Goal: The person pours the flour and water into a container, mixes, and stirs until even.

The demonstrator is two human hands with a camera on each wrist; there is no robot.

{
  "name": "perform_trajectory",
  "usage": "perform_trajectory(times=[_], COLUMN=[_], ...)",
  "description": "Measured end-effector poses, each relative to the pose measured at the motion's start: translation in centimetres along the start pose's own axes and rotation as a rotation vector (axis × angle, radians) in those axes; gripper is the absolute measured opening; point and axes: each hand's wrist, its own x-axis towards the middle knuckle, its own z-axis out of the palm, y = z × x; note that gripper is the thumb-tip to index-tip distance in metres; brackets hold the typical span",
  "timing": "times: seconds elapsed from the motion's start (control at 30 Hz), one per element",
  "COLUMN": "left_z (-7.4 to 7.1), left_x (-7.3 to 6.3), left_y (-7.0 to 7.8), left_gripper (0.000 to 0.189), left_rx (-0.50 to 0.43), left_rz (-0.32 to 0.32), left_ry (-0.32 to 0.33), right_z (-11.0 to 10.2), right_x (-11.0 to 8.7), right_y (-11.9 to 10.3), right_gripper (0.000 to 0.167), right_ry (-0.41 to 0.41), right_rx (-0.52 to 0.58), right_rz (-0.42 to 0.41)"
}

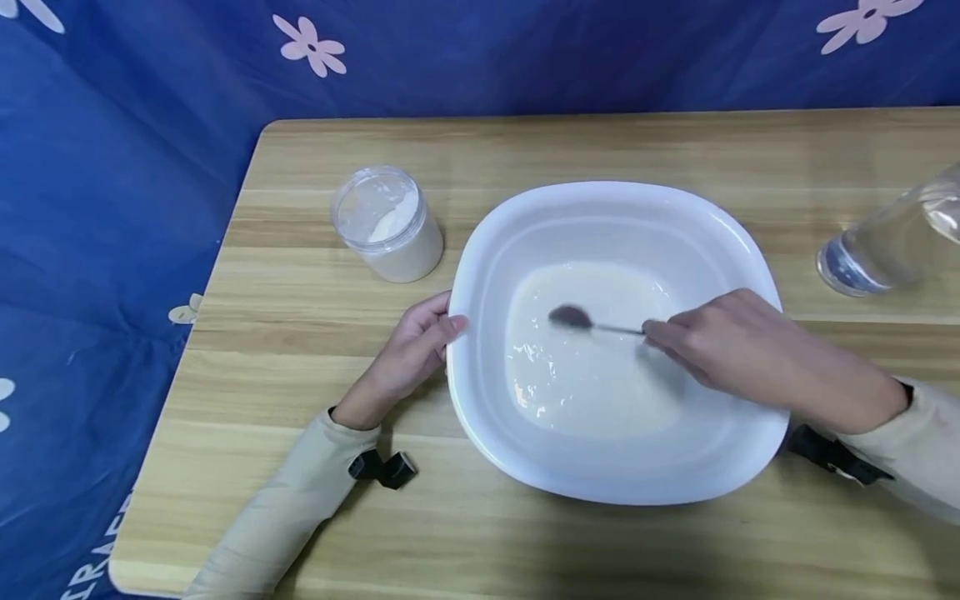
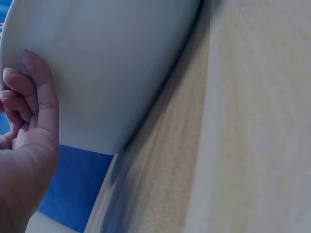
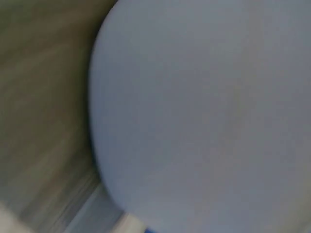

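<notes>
A white oval basin (image 1: 622, 490) stands on the table with a milky white liquid (image 1: 585, 400) in its bottom. At the basin's left side, my left hand (image 1: 411, 348) holds the rim, thumb on top and fingers beneath. Those fingers lie against the outer wall in the left wrist view, where the basin (image 2: 107, 63) fills the upper left. Over the liquid, my right hand (image 1: 723, 342) grips the thin handle of a spoon (image 1: 572, 317), whose dark, blurred bowl points left. The right wrist view shows the basin's outer wall (image 3: 184, 116), blurred; the right hand is hidden there.
A clear jar (image 1: 401, 250) of white powder, without a lid, stands left of the basin's far side. To the right is a tall clear glass (image 1: 877, 250) with some liquid. The wooden table (image 1: 285, 350) meets a blue flowered cloth (image 1: 480, 58) at the back and left.
</notes>
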Motion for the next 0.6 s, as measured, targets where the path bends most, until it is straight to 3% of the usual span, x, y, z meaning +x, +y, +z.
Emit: perform_trajectory(times=[0.43, 0.6], left_z=[-0.2, -0.2], left_x=[0.2, 0.2], left_y=[0.0, 0.1], left_gripper=[0.036, 0.036], left_rx=[-0.002, -0.003], left_rz=[0.011, 0.015], left_ry=[-0.009, -0.006], right_z=[-0.4, -1.1], right_x=[-0.3, -0.5], right_y=[-0.7, -0.7], right_gripper=[0.054, 0.052], right_ry=[0.016, 0.022], right_rx=[-0.002, -0.009], right_rz=[0.008, 0.062])
